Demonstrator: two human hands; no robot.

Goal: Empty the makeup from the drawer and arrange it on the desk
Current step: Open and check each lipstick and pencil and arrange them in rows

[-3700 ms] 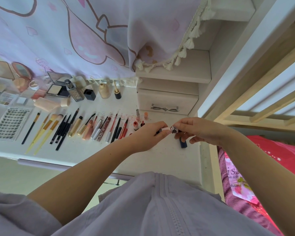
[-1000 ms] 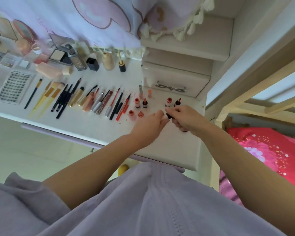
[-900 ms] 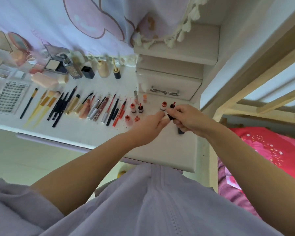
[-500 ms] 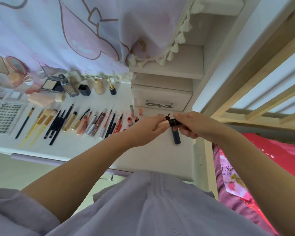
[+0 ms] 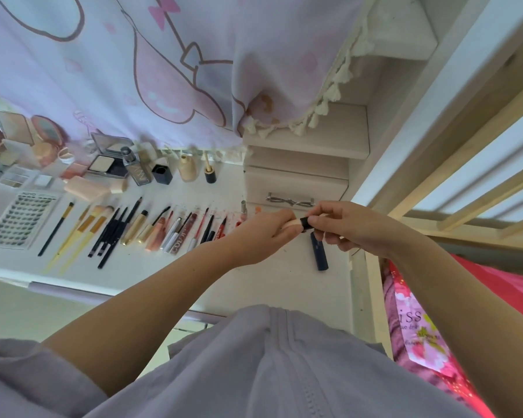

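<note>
Nearest to me, a lilac shirt fills the bottom of the view and hides the near edge of the white worktop. Above it my two hands meet over the worktop: the left hand wraps a pale pink tube so that most of it is hidden, and the right hand pinches its black cap end; I cannot tell whether the cap is seated or loose. Just beside the right hand a dark blue tube lies flat on the worktop, its upper end covered by the fingers. Left of the hands runs a row of brushes, pencils and lip products, a few small ones cut off behind the left hand. Farther left sits a lash tray, and behind the row stand bottles and compacts, blurred towards the edge. The drawer with a metal handle is closed. A pink-printed curtain hangs behind; a red bedspread lies at right.
</note>
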